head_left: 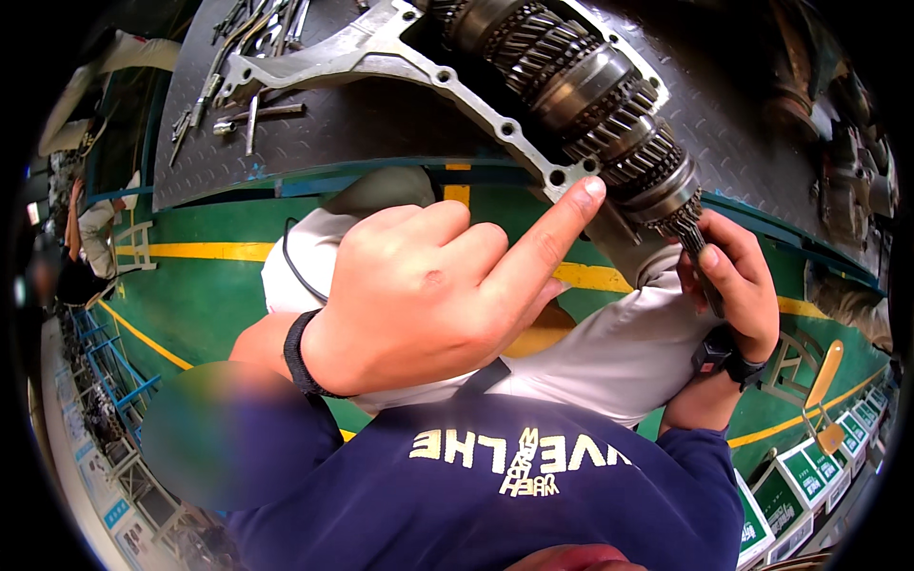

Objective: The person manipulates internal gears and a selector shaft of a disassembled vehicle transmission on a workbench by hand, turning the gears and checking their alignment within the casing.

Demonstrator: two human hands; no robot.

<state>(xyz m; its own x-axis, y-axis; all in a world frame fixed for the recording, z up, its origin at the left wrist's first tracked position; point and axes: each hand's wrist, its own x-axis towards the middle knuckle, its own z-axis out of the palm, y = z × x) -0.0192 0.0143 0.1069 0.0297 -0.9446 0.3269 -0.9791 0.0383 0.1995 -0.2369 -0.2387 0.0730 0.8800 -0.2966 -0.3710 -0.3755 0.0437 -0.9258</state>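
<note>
Two hands work at the gear shaft (581, 90): the left hand (428, 295) points one finger at its lower end, others curled, while the right hand (738, 276) pinches its splined tip.

Bright, even light from above fills the scene, with soft shadows only. Highlights glint on the steel gear shaft (590, 95) and the pale housing flange (400, 52) — no harsh glare. Heavy fisheye distortion bends the yellow floor lines (205, 251) and the table (314, 143) edge; black vignetting rings the frame. A smeared, blurred patch sits at lower left — the centre is sharp.
</note>
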